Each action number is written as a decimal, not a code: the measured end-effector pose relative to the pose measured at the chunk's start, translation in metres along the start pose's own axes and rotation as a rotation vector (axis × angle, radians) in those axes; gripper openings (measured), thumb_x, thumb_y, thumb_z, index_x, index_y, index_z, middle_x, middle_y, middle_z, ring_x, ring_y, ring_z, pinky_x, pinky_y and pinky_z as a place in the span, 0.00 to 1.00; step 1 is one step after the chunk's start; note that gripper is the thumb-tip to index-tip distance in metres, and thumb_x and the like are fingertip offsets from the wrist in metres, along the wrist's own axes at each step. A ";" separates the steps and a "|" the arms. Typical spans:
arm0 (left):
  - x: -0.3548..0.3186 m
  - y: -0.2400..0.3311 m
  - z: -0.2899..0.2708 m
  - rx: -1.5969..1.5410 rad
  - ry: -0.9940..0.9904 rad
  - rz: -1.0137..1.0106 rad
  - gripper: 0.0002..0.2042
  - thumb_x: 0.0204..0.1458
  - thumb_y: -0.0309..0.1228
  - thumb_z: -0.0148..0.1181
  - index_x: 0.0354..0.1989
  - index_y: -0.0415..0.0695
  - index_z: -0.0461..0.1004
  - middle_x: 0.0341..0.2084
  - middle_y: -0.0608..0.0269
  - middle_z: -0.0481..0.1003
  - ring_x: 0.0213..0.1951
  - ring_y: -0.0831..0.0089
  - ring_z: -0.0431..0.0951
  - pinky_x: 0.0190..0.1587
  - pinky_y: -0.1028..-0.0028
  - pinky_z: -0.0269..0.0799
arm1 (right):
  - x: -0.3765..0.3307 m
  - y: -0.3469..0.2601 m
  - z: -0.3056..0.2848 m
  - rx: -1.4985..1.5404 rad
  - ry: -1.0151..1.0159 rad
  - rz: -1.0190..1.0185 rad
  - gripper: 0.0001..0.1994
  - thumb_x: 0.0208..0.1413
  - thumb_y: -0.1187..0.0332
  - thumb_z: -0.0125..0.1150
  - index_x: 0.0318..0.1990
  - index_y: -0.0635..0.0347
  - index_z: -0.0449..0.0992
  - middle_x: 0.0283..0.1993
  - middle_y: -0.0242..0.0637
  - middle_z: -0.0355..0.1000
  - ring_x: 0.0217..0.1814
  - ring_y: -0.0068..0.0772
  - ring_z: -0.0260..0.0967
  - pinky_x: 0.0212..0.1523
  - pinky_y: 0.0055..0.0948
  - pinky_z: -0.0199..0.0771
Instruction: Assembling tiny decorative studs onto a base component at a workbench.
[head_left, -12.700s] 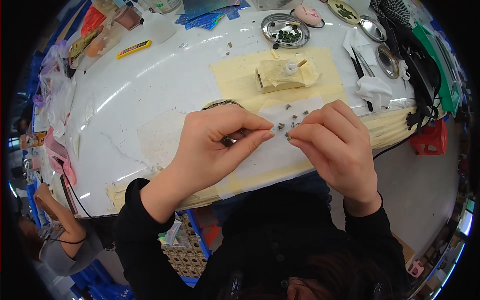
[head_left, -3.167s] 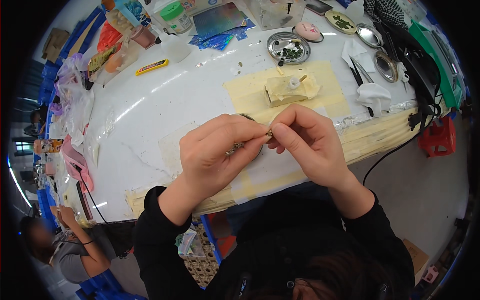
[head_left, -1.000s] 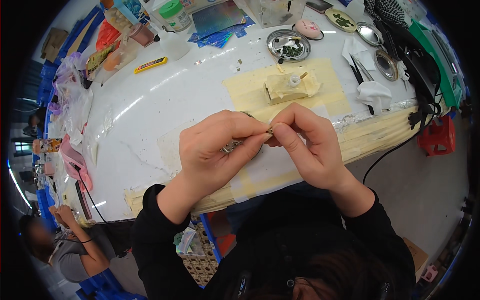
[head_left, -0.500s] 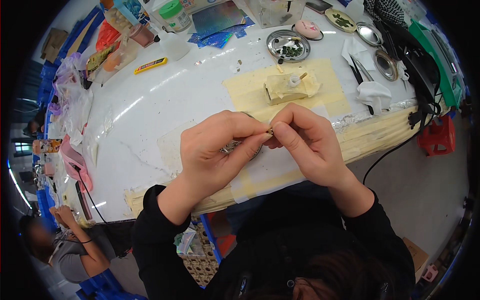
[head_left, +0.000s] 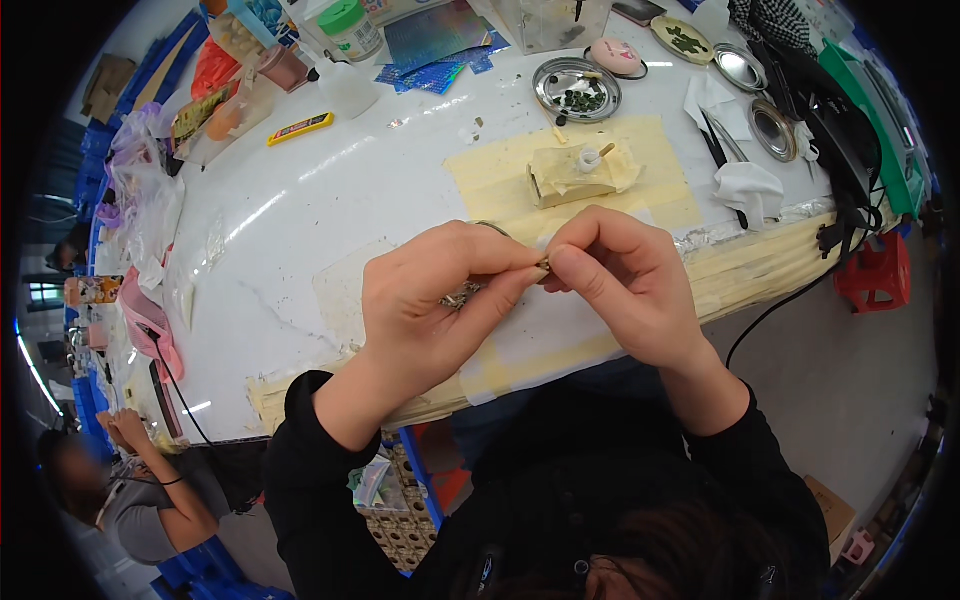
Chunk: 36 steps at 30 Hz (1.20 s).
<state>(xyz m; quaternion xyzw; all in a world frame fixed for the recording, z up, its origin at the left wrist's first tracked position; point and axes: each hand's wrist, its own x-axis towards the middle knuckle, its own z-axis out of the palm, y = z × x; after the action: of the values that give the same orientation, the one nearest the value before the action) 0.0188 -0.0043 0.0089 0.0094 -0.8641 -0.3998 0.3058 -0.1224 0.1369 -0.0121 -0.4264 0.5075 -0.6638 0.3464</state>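
Note:
Over the table's near edge, my left hand [head_left: 440,290] and my right hand [head_left: 630,285] meet fingertip to fingertip. Between them they pinch a tiny dark, metallic-looking piece [head_left: 545,265], too small and too covered by fingers to name. Behind my left hand, a metal dish with small shiny pieces [head_left: 462,295] is mostly hidden. Just beyond my hands, a masking-taped block [head_left: 560,190] bears a small white cup [head_left: 590,159] with a short wooden stick in it.
Farther back stands a round metal dish [head_left: 548,100] holding small dark green pieces. Tweezers [head_left: 722,140] and a crumpled white tissue [head_left: 750,190] lie to the right. A yellow box [head_left: 300,130] lies back left. Another person [head_left: 160,490] sits at the lower left.
My right hand has shifted very slightly to the right, and the pinched piece has turned a little between the fingertips. The things on the table have stayed in place.

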 end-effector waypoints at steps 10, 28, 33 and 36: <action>0.002 0.004 0.001 0.198 0.102 0.060 0.08 0.45 0.16 0.66 0.35 0.36 0.79 0.28 0.57 0.80 0.29 0.72 0.80 0.31 0.78 0.74 | -0.007 -0.005 0.010 0.043 0.040 0.063 0.11 0.65 0.71 0.52 0.49 0.68 0.75 0.41 0.37 0.77 0.42 0.23 0.75 0.39 0.22 0.77; -0.001 0.005 0.004 0.388 0.134 0.212 0.09 0.41 0.18 0.70 0.33 0.37 0.79 0.27 0.57 0.80 0.27 0.68 0.81 0.30 0.76 0.76 | -0.001 -0.001 0.009 -0.003 0.058 0.044 0.06 0.59 0.74 0.61 0.40 0.68 0.76 0.37 0.35 0.77 0.37 0.20 0.75 0.38 0.20 0.77; 0.001 0.000 0.006 0.286 0.141 0.216 0.10 0.40 0.18 0.69 0.33 0.40 0.78 0.26 0.60 0.78 0.26 0.67 0.79 0.28 0.74 0.75 | 0.001 0.001 0.002 0.267 0.008 0.177 0.06 0.62 0.73 0.58 0.40 0.68 0.75 0.36 0.34 0.77 0.37 0.20 0.74 0.39 0.20 0.76; 0.001 0.000 0.003 0.222 0.117 0.169 0.09 0.42 0.18 0.69 0.34 0.38 0.79 0.27 0.58 0.79 0.28 0.69 0.80 0.30 0.75 0.75 | 0.003 0.000 0.001 0.348 -0.030 0.228 0.07 0.63 0.72 0.57 0.41 0.68 0.75 0.36 0.34 0.77 0.37 0.21 0.75 0.40 0.21 0.76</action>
<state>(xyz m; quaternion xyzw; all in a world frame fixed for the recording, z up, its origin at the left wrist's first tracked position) 0.0163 -0.0020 0.0079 -0.0064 -0.8815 -0.2732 0.3851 -0.1228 0.1343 -0.0116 -0.3097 0.4249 -0.6917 0.4951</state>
